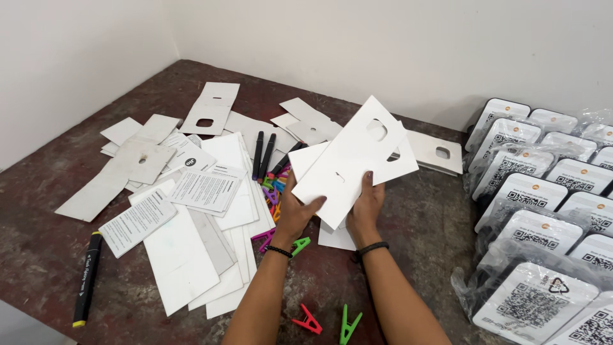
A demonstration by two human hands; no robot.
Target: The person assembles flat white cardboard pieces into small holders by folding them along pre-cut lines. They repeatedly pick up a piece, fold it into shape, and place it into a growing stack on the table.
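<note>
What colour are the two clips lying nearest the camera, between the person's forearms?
One clip is red, the other clip green, both seen plainly in the head view.

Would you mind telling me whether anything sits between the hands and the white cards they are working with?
Nothing visible does: the left hand and right hand grip the white cards directly, raised above the table.
</note>
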